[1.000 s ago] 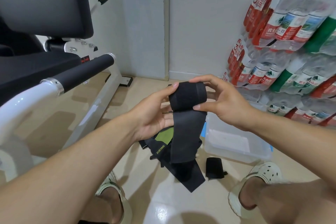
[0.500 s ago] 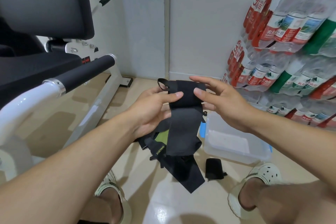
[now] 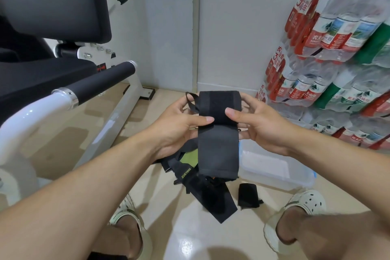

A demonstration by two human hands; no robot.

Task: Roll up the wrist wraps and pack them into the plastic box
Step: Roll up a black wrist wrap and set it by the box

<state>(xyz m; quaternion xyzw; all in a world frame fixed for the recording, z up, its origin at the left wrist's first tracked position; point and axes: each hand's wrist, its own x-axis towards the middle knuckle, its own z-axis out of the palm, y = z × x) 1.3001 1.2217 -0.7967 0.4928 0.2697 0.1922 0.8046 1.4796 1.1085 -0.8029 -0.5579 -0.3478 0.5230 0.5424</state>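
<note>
Colours in your view: mostly black, white and red.

Your held wrist wrap is plain black; the floor wrap is black with a green patch and yellow lettering; the plastic box is clear with blue clips; the bottle labels are red and green.

Bright, floor glare, edges bowed

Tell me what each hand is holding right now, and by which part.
Both hands hold one black wrist wrap by its rolled upper end: the left hand pinches the left edge, the right hand the right edge. The unrolled tail hangs free.
</note>
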